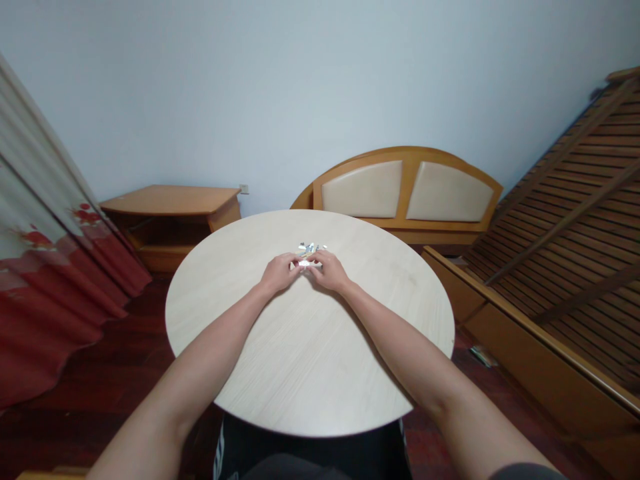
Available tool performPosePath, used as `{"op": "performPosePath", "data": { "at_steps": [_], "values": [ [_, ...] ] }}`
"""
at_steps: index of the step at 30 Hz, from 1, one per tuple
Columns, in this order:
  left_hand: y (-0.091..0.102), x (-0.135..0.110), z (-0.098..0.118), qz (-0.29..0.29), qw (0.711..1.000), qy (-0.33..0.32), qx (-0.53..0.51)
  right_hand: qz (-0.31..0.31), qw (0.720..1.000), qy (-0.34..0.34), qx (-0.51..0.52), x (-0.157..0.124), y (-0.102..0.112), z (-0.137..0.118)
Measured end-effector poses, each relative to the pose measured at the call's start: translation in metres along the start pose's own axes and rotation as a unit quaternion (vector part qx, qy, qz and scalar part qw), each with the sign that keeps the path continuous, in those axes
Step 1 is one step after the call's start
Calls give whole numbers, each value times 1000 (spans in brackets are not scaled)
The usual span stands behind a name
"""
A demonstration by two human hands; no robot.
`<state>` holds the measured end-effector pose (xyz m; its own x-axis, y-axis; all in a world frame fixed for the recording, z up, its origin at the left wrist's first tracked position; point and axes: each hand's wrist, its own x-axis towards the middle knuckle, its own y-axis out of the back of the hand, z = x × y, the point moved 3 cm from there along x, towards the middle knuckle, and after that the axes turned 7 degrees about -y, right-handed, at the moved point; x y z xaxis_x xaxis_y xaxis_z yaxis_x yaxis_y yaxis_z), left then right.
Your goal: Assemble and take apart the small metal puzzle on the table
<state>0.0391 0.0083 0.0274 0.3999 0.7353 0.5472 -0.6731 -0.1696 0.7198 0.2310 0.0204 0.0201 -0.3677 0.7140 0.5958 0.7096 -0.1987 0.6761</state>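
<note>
A small crumpled piece of silvery foil [309, 250] lies at the middle of the round pale wood table [310, 373], with a bright white edge [304, 264] showing between my fingertips. My left hand [279, 273] and my right hand [327, 271] meet over it, fingers bent inward. Both sets of fingertips pinch the near part of the foil. Much of its underside is hidden by my fingers, and its exact shape is too small to make out.
Behind the table stand a wooden headboard [407, 190] with cream padded panels and a low wooden cabinet [170, 200]. A slatted bed base [560, 213] leans at the right. A red-and-white curtain [45, 280] hangs at the left, above a dark wood floor.
</note>
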Motion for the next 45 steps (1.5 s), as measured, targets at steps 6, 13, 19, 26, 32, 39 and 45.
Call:
{"op": "performPosePath", "data": {
  "at_steps": [6, 13, 19, 26, 32, 39, 45],
  "values": [
    [-1, 1, -1, -1, 1000, 0, 4, 0, 1000, -4, 0, 0, -2, 1],
    [0, 0, 1, 1, 1000, 1, 4, -5, 1000, -10, 3, -1, -3, 3],
    [1, 0, 3, 4, 1000, 0, -1, -3, 1000, -10, 1, -1, -1, 1],
    [1, 0, 2, -4, 1000, -3, 5, 1, 1000, -7, -1, 0, -2, 2],
    [3, 1, 3, 1, 1000, -2, 5, -4, 1000, -6, 3, -1, -2, 1],
    [2, 0, 5, 2, 1000, -4, 12, -13, 1000, -17, -6, 1, -3, 2],
    [2, 0, 4, 9, 1000, -1, 17, -14, 1000, -14, -18, 1, -5, 2]
  ]
}}
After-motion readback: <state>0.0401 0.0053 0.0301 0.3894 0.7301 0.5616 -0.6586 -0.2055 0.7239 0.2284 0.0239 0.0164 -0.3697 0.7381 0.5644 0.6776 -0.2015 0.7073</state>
